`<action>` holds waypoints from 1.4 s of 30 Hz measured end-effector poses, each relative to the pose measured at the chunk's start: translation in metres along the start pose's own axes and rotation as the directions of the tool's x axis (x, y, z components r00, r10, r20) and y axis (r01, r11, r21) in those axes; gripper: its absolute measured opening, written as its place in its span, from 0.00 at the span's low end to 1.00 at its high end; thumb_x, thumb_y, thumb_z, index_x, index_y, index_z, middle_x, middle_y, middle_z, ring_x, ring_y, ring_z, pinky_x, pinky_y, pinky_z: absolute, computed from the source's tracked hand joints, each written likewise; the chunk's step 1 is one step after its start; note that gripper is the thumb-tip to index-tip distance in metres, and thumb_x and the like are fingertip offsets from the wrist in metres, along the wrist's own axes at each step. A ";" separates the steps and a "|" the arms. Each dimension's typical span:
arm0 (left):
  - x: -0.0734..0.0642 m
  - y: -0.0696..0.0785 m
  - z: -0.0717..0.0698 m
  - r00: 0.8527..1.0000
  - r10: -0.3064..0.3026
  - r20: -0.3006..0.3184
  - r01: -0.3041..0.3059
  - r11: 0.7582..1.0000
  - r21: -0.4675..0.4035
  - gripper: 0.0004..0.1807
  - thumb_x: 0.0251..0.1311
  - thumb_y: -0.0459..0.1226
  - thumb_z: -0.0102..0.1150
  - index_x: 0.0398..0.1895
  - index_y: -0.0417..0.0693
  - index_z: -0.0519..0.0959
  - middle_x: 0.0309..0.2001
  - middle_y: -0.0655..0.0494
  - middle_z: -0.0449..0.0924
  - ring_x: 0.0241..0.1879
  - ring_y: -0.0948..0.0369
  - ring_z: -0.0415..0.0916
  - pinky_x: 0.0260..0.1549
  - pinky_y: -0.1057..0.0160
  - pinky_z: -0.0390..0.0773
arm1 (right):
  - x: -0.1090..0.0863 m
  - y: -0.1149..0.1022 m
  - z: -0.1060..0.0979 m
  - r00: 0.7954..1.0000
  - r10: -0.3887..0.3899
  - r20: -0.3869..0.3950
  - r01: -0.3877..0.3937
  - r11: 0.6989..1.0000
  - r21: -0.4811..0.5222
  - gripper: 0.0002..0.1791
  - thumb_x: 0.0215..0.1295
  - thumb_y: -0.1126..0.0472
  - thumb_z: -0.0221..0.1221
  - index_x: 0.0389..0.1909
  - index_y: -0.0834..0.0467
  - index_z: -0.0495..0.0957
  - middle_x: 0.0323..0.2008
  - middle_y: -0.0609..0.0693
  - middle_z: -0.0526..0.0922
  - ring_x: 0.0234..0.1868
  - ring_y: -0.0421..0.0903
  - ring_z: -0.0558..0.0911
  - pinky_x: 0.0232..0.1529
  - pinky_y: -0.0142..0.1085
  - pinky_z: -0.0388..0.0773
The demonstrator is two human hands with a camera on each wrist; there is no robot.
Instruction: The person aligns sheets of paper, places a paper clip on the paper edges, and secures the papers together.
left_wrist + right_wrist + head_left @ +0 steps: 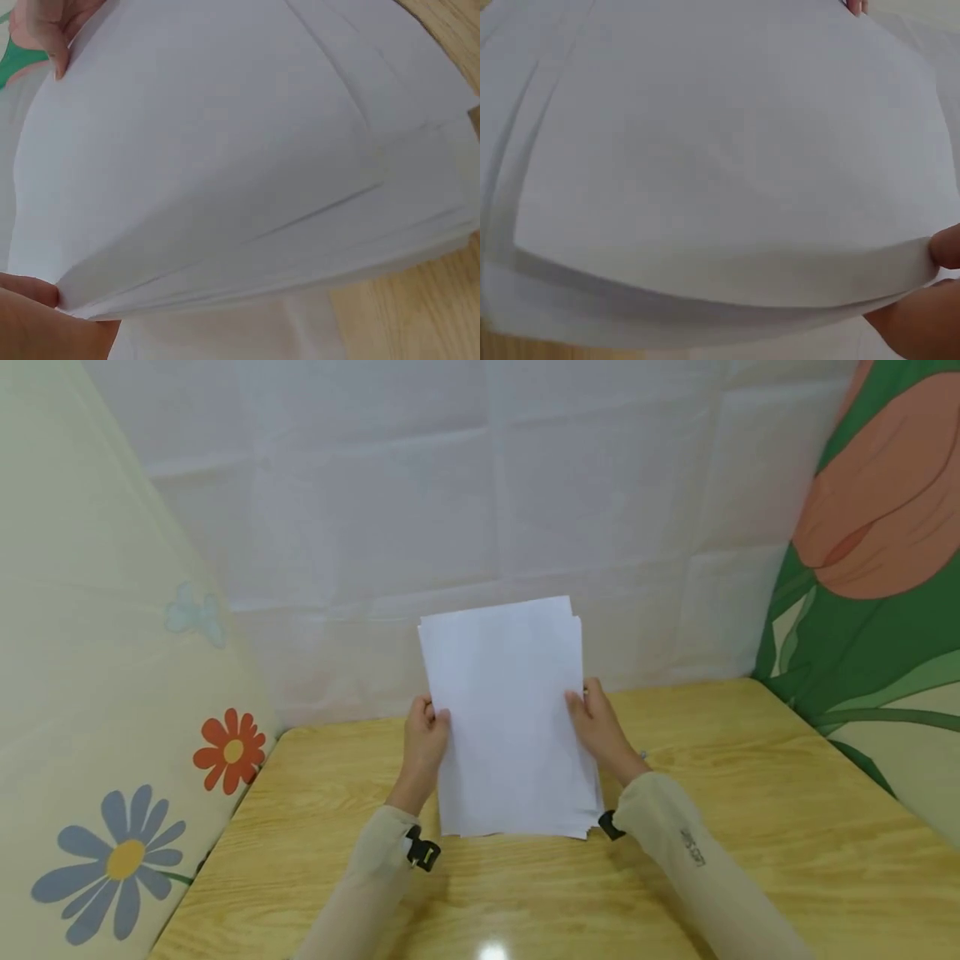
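Observation:
A stack of white paper sheets point(510, 718) is held up over the table, tilted toward the head camera. Its sheets lie unevenly, with corners sticking out at the top right and bottom right. My left hand point(426, 739) grips the left edge, thumb on the front face and fingers behind. On the opposite edge my right hand point(602, 727) pinches the stack the same way. In the left wrist view the sheets point(225, 135) fan apart toward their lower end. The right wrist view shows the top sheet point(727, 165) bowed, its edge lifted from those beneath.
The wood-grain table point(525, 902) spreads under both arms. A creased white cloth point(375, 527) hangs behind it. Flower-printed cloth panels stand at the left point(112, 693) and right point(885, 610). A small object point(642, 755) shows beside the right wrist.

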State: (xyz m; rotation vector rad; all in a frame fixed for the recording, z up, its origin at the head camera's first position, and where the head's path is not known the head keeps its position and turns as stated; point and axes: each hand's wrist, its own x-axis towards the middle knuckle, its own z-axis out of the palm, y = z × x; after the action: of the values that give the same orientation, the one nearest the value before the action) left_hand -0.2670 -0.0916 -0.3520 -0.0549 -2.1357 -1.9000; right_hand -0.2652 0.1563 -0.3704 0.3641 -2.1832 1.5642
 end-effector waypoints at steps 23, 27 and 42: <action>-0.016 0.001 0.003 0.920 0.383 -0.081 -0.391 0.899 -0.197 0.07 0.66 0.22 0.47 0.45 0.27 0.67 0.42 0.38 0.78 0.43 0.63 0.75 0.42 0.69 0.74 | -0.006 -0.025 0.003 0.987 -0.134 -0.092 0.140 0.988 0.070 0.07 0.74 0.71 0.41 0.46 0.74 0.59 0.39 0.64 0.71 0.39 0.42 0.68 0.40 0.27 0.65; -0.015 -0.002 0.004 0.922 0.381 -0.064 -0.386 0.895 -0.223 0.07 0.67 0.22 0.46 0.46 0.26 0.66 0.42 0.38 0.78 0.44 0.64 0.74 0.43 0.69 0.73 | -0.011 -0.036 0.003 0.981 -0.157 -0.109 0.167 0.982 0.089 0.06 0.72 0.75 0.41 0.44 0.77 0.59 0.39 0.68 0.72 0.39 0.38 0.70 0.41 0.24 0.66; -0.012 -0.009 0.004 0.934 0.355 -0.029 -0.353 0.911 -0.214 0.11 0.69 0.25 0.44 0.52 0.28 0.65 0.51 0.37 0.74 0.50 0.60 0.72 0.49 0.68 0.71 | -0.006 -0.002 0.012 0.993 -0.108 -0.048 0.115 0.975 0.190 0.14 0.77 0.63 0.39 0.53 0.72 0.57 0.50 0.66 0.72 0.46 0.39 0.73 0.46 0.27 0.69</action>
State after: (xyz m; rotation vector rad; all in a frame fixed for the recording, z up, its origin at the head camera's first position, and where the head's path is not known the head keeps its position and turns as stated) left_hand -0.2577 -0.0869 -0.3637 -0.4660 -1.7654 -1.8989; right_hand -0.2615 0.1447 -0.3750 0.5035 -1.9530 1.7099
